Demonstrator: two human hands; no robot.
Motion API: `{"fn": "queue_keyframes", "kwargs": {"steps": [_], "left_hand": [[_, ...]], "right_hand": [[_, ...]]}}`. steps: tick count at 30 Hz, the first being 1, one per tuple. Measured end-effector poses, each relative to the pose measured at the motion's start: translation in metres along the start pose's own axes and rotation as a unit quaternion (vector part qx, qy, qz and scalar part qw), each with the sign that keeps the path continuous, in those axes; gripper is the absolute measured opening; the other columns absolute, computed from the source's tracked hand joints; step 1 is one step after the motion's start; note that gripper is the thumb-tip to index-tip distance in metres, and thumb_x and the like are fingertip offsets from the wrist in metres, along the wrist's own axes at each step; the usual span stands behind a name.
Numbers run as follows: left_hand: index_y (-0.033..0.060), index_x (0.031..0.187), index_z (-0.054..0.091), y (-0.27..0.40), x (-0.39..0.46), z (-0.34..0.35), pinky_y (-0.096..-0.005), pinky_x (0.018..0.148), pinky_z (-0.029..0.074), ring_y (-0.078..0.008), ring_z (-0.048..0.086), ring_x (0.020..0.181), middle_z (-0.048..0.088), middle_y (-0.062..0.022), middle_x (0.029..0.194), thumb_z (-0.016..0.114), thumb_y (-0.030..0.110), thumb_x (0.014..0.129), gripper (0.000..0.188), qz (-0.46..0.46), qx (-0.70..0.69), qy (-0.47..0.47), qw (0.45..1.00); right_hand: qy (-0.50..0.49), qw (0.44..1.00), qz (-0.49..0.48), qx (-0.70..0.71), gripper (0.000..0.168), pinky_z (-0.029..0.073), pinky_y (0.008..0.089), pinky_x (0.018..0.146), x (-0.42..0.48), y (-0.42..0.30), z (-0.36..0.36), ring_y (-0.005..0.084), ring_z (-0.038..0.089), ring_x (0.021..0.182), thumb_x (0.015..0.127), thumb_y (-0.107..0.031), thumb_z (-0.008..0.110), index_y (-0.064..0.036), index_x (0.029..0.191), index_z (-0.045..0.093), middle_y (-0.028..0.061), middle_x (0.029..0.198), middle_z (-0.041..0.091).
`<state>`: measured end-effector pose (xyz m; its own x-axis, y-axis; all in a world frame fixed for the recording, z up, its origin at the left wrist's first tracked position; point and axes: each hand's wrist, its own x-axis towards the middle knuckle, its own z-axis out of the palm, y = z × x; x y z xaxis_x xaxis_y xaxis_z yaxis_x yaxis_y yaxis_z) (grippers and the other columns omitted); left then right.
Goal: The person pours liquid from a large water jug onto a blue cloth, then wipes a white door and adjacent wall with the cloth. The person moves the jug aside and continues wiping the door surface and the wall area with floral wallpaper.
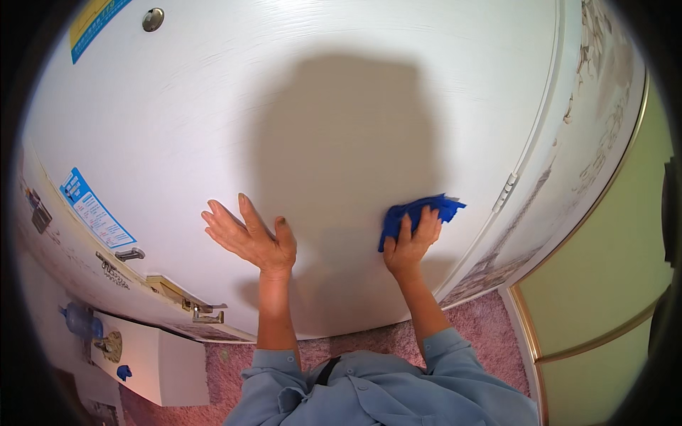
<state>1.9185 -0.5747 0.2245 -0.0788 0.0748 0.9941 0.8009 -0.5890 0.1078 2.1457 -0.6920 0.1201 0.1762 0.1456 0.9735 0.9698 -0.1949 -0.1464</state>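
A white door (330,160) with a fine grain fills the middle of the view, and a broad shadow falls across it. My right hand (413,245) presses a crumpled blue cloth (413,210) against the door's lower right part, not far from the hinge (504,193). To the left, my left hand (256,237) is raised at the door with its fingers spread and nothing in it. Whether its palm touches the surface I cannot tell.
A door handle (210,314), a door chain (113,271) and a blue-edged notice (98,213) are at the left. Beyond stands a white cabinet (181,367) with a blue water bottle (82,322). Pink carpet (229,383) lies below; green panels (597,255) are right.
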Motion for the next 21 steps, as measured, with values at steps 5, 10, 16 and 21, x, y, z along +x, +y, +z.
{"fn": "queue_keyframes", "kwargs": {"steps": [5, 10, 16, 21], "left_hand": [[0.0017, 0.147, 0.045, 0.0, 0.001, -0.006, -0.0682, 0.115, 0.011, -0.0514, 0.016, 0.149, 0.02, -0.0255, 0.163, 0.043, 0.041, 0.101, 0.061, 0.0, -0.007, -0.01, 1.0], [0.0004, 0.146, 0.046, -0.001, -0.002, -0.008, -0.0704, 0.114, 0.011, -0.0538, 0.015, 0.148, 0.019, -0.0293, 0.162, 0.047, 0.04, 0.098, 0.062, -0.005, -0.015, -0.037, 0.999], [0.0028, 0.147, 0.045, -0.003, -0.004, -0.012, -0.0725, 0.112, 0.009, -0.0563, 0.014, 0.147, 0.019, -0.0339, 0.16, 0.052, 0.037, 0.095, 0.063, 0.001, -0.044, -0.062, 0.997], [0.0054, 0.148, 0.045, -0.007, -0.006, -0.012, -0.0715, 0.113, 0.007, -0.056, 0.013, 0.148, 0.019, -0.0353, 0.159, 0.053, 0.038, 0.095, 0.063, 0.004, -0.056, -0.063, 0.996]], "right_hand": [[0.09, 0.995, 0.047, -0.004, 0.055, 0.018, 0.0648, 0.113, 0.077, -0.016, -0.003, 0.0518, 0.027, 0.143, 0.093, -0.028, 0.049, -0.001, 0.142, 0.049, 0.0304, 0.156, 0.029], [0.07, 0.998, -0.002, -0.003, 0.052, 0.019, 0.062, 0.113, 0.135, -0.049, -0.006, 0.0483, 0.028, 0.144, 0.094, -0.032, 0.05, -0.008, 0.14, 0.054, 0.0267, 0.157, 0.031], [-0.062, 0.995, -0.078, -0.016, 0.046, 0.024, 0.0641, 0.109, 0.051, -0.068, -0.002, 0.0454, 0.04, 0.129, 0.083, -0.037, 0.061, -0.019, 0.126, 0.063, 0.024, 0.142, 0.046], [-0.062, 0.992, -0.105, -0.013, 0.048, 0.019, 0.0716, 0.11, -0.03, -0.042, 0.013, 0.057, 0.033, 0.134, 0.086, -0.031, 0.055, -0.002, 0.124, 0.06, 0.0358, 0.148, 0.036]]}}
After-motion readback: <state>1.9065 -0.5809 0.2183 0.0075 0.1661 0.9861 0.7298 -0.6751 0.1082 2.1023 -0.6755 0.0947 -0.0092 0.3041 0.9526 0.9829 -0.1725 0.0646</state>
